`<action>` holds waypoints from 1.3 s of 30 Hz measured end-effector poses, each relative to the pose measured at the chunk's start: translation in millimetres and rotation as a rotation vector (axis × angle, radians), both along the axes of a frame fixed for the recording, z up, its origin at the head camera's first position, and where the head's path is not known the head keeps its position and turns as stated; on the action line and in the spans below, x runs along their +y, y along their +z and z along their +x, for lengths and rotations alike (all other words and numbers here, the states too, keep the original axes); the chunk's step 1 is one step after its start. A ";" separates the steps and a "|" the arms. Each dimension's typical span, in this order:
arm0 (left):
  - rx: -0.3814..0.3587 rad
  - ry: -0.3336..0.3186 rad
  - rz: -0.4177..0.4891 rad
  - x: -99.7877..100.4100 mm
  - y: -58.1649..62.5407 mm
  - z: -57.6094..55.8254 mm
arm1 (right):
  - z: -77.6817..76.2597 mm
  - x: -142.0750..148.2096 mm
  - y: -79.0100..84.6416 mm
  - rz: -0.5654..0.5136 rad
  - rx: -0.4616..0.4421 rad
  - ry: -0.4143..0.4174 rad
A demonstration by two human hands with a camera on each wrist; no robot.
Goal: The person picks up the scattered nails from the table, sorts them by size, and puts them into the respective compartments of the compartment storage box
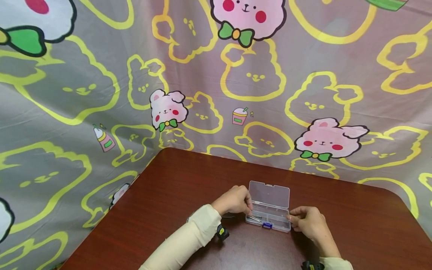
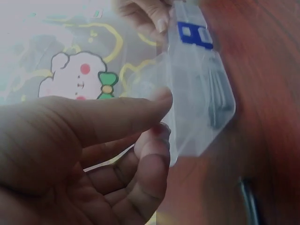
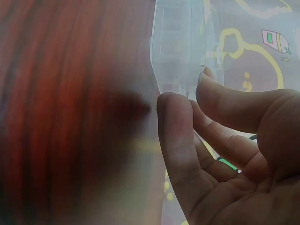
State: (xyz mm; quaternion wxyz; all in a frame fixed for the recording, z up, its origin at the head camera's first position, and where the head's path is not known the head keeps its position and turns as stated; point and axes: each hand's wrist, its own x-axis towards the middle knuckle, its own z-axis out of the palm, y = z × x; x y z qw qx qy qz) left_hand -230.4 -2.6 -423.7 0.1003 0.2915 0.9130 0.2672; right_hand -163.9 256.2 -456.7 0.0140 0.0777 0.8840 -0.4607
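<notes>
A clear plastic storage box (image 1: 280, 224) with a blue latch (image 1: 267, 225) stands on the table, its transparent lid (image 1: 269, 194) raised at the back. Several thin metal rods (image 2: 217, 93) lie in its left compartment; their exact kind is not clear. Over that end hovers my left hand (image 1: 236, 200), thumb and fingers loosely curled, with nothing visible between them in the left wrist view. My right hand (image 1: 308, 221) pinches the box's right end between thumb and forefinger. Another dark, slim metal piece (image 2: 249, 199) lies on the table beside the left hand.
The brown wooden table (image 1: 175, 187) has rounded far corners. A grey-pink curtain (image 1: 202, 75) with cartoon bunnies hangs behind it and along its left side.
</notes>
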 end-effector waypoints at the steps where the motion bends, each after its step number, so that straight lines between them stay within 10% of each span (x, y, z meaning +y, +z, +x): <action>1: -0.002 0.006 0.004 -2.8 0.3 -0.4 | 0.0 0.2 0.1 0.002 0.001 0.001; 39: -0.081 0.112 -0.147 -62.5 -12.3 0.2 | -0.4 -1.5 2.3 0.019 0.006 0.007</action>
